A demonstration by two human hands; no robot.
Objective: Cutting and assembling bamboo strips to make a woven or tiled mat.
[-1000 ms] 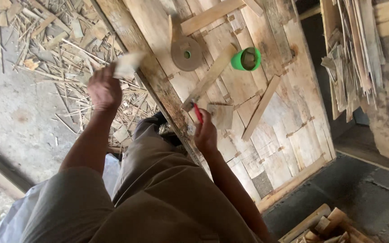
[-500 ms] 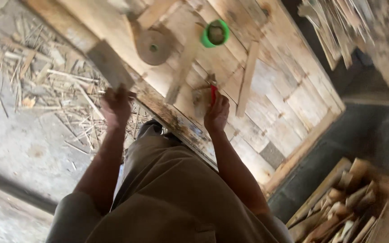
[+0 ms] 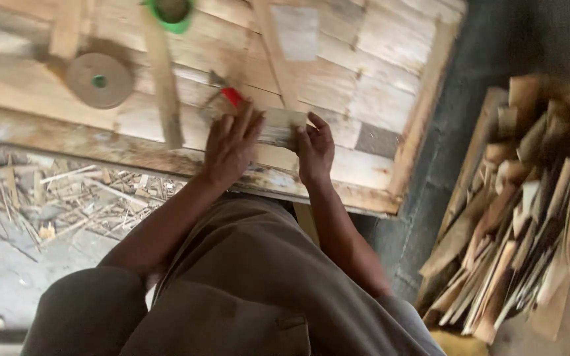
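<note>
Both my hands rest on a small pale wooden piece [image 3: 284,125] lying on a wooden work board [image 3: 377,92]. My left hand [image 3: 231,142] lies flat over its left end, fingers spread. My right hand [image 3: 316,148] grips its right end. A red-tipped tool [image 3: 232,96] lies just beyond my left fingers. A round tape roll [image 3: 99,80] sits at the left of the board, and a green ring-shaped item [image 3: 171,12] at the top edge.
Long wooden slats [image 3: 161,79] lie across the board. Splinters and offcuts [image 3: 54,194] litter the floor at left. A stack of wooden strips [image 3: 516,217] stands at the right, beside a dark floor gap [image 3: 450,165].
My left hand has come in from the floor side onto the board, and both hands now hold the small wooden piece. The view has swung so the board fills the top.
</note>
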